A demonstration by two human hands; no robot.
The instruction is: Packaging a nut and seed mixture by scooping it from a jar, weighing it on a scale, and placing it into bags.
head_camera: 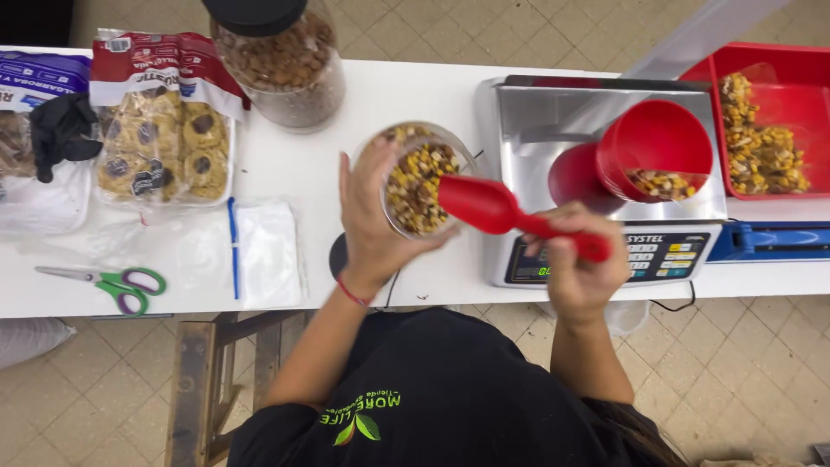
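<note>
Left grip: my left hand [372,227] wraps the side of a clear tub [421,177] of nut and corn mix, fingers closed round the wall, tub tilted toward me, I judge so the mouth faces the scoop. Right grip: my right hand [577,264] is fisted on the handle of a red scoop [493,207], bowl end lying at the tub's rim, touching the mix. Tub sits between the 2 hands, just left of a steel scale [553,121] on the white surface [285,164]. A red cup [657,147] with some mix stands on the scale pan, near the scoop hand. A red bin [774,78] of mix lies far right. Rest: 1 big jar of almonds [281,65] behind, a cookie pack [164,143], empty zip bags [259,251], green scissors [108,283] far left, well apart from both hands.
</note>
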